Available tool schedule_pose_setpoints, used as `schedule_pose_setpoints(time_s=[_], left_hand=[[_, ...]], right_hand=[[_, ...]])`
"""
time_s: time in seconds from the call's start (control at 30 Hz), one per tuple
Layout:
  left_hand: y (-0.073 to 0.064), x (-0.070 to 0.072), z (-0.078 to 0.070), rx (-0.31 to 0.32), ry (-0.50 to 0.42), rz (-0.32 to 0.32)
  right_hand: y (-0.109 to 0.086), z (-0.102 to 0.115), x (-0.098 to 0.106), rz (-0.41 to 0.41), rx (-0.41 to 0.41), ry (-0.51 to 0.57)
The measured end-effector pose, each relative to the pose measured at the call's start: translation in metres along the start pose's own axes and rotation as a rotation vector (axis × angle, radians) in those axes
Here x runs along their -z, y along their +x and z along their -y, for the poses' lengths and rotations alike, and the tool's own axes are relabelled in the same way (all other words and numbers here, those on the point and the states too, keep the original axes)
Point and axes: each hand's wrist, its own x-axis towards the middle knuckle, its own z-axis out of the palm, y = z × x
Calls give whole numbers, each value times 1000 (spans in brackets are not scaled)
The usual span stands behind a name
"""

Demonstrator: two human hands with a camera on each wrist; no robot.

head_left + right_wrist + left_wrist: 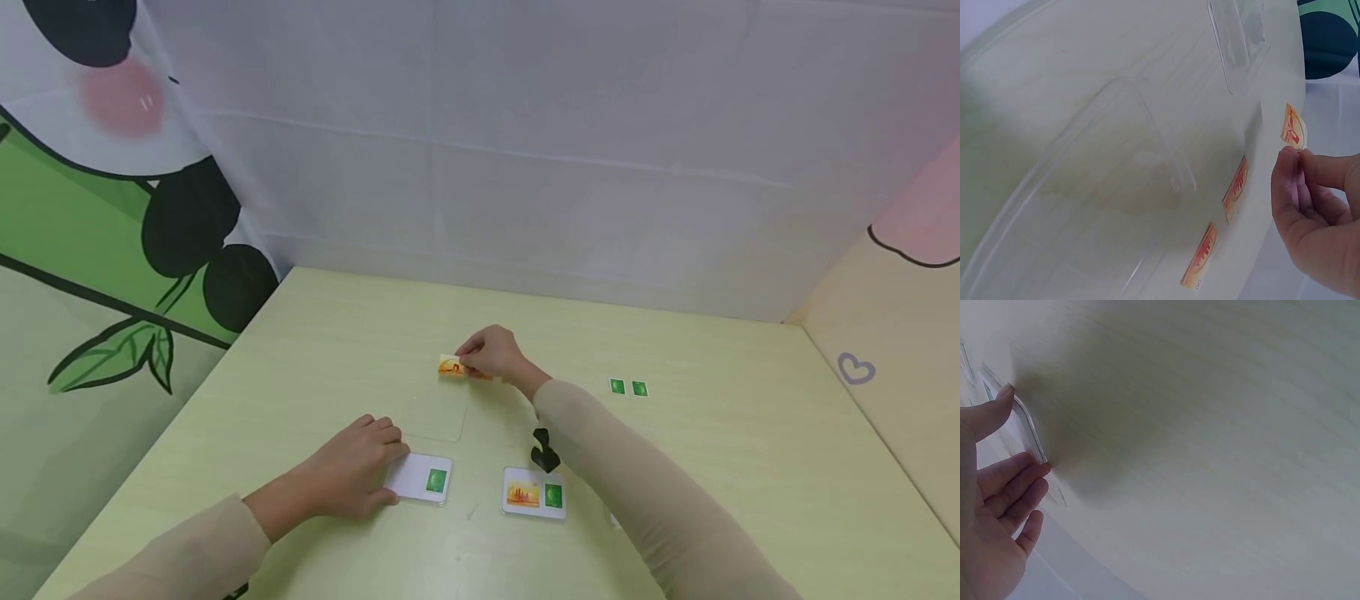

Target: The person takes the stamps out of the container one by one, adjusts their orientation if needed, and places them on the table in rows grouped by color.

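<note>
My right hand pinches a small orange picture card by its edge between thumb and fingers, raised off the tabletop in the right wrist view. Below that hand lie two more orange picture cards, flat on the table. Nearer the front, my left hand grips a flat white case with a clear rim, thumb on one edge and fingertips on the opposite one. A green picture card lies at the right of that case; the hand covers its left end.
To the right lies a second white case bearing an orange and a green picture. Two green picture cards sit farther back on the right. A clear plastic lid rests between the hands. Cloth-covered walls border the pale table.
</note>
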Motion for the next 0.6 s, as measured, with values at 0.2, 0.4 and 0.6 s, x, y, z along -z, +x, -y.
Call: schedule_pose_setpoints(time_s=[0.2, 0.4, 0.6], left_hand=[[-3, 2, 1, -4, -12, 7], [-7, 3, 0, -5, -22, 22], [-10, 4, 0, -23, -28, 18]], right_hand=[[-2, 2, 0, -16, -17, -17], [-1, 1, -6, -28, -23, -7], [-1, 2, -12, -43, -26, -39]])
